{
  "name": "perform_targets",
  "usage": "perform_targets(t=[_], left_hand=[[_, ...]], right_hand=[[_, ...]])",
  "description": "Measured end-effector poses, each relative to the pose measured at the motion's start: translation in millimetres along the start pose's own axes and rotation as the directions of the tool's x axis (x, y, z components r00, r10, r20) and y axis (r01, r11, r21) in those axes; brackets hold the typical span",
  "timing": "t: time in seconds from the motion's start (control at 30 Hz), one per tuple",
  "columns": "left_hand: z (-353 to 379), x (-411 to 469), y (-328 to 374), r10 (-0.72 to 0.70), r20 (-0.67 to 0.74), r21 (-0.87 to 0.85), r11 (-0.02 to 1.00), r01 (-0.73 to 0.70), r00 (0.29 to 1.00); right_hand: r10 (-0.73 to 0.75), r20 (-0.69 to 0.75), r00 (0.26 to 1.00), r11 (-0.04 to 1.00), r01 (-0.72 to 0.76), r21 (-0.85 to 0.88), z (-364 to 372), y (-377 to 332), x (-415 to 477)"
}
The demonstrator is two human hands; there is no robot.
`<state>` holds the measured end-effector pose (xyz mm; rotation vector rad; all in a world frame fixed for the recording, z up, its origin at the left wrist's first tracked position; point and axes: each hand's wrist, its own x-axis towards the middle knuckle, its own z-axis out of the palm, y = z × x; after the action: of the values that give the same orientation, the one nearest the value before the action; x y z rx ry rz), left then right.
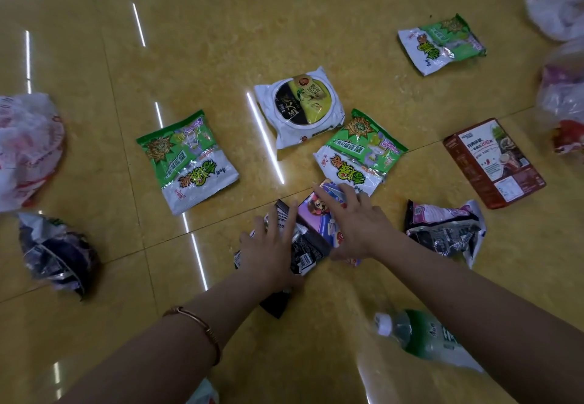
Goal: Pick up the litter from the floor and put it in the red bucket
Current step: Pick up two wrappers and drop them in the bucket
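Observation:
Litter lies scattered on the yellow tiled floor. My left hand [271, 247] lies with spread fingers on a black crumpled wrapper [301, 250]. Beside it my right hand [357, 223] rests with straight fingers on a purple cartoon packet [319, 214]. Three green-and-white noodle packets lie at left [186, 160], centre [360, 154] and far right [439, 45]. A white round-print packet [300, 106] sits between them. A dark red box [493, 163], a black-and-pink wrapper [445, 229] and a green plastic bottle [423, 337] lie to the right. The red bucket is not in view.
A white-and-red plastic bag [28, 147] and a dark crumpled packet [57, 255] lie at the left edge. More plastic bags [559, 2] pile up at the upper right. A bangle circles my left wrist.

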<state>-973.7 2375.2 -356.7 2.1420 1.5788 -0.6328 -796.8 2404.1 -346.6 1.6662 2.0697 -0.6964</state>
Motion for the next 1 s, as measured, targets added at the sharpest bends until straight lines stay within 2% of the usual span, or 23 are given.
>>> perform_targets(t=[0.27,0.57,0.7,0.8,1.0], left_hand=[[-0.9,3.7,5.8,0.026,-0.027,-0.003,1.000,-0.026,0.999],[-19.9,8.1,-13.7,0.102,-0.039,-0.084,0.991,-0.105,0.994],[-38.8,8.7,-27.2,0.105,-0.047,-0.083,0.991,-0.109,0.993],[-59.6,3.3,-36.4,0.100,-0.092,-0.150,0.982,-0.113,0.991],[-131.4,-43.9,-48.6,0.045,-0.169,-0.227,0.970,-0.084,0.985]], right_hand=[[0.063,-0.062,0.996,0.998,-0.062,0.019,9.3,-6.4,2.5],[0.030,-0.155,0.987,0.998,-0.020,0.064,5.0,-6.8,-3.5],[0.009,-0.171,0.985,0.997,0.004,0.076,-13.3,-5.9,-5.9],[0.018,-0.198,0.980,0.994,0.004,0.112,-33.0,-7.3,-9.1],[0.037,-0.203,0.978,0.987,-0.004,0.163,-96.3,-18.2,-56.7]])
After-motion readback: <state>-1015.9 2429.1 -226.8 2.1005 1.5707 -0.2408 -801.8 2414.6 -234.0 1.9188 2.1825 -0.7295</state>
